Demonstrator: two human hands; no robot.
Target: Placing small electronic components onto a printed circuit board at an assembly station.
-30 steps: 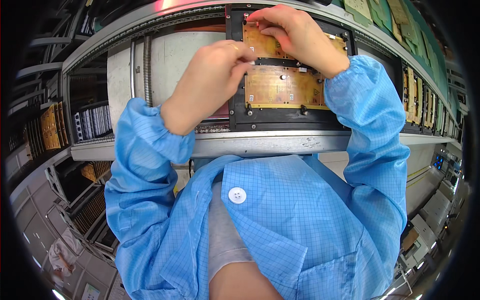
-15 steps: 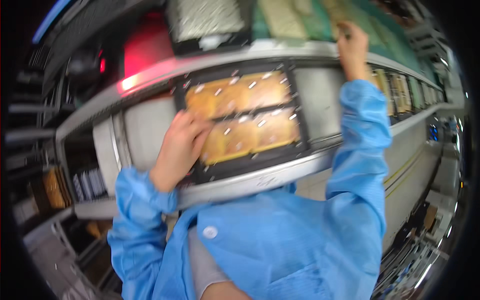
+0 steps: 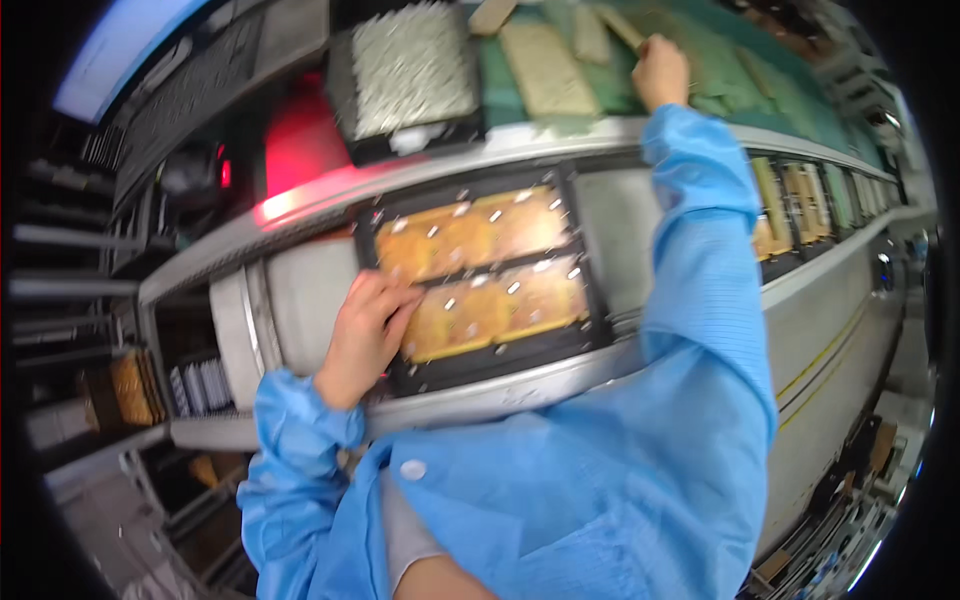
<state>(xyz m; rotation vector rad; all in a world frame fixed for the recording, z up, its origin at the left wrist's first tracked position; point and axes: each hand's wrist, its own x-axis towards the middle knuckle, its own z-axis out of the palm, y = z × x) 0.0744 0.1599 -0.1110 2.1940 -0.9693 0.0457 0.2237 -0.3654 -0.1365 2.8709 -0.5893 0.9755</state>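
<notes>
Boards (image 3: pixel 490 312), flat amber rectangles flecked with small pale parts, lie in two rows inside the black frame (image 3: pixel 470 366), and my left hand (image 3: pixel 368 325) is right at their left edge! Fingertips bunched together; whether anything is pinched there, I can't tell. Far out, my right hand (image 3: pixel 662 72) reaches across, fingers curled near the end of a narrow tan strip (image 3: pixel 617 27) on the green surface (image 3: pixel 615 88); its hold I can't make out. Left of that, a broad tan slab (image 3: pixel 545 70), then a black bin (image 3: pixel 463 132) heaped with rough, silvery-white bits (image 3: pixel 412 70).
</notes>
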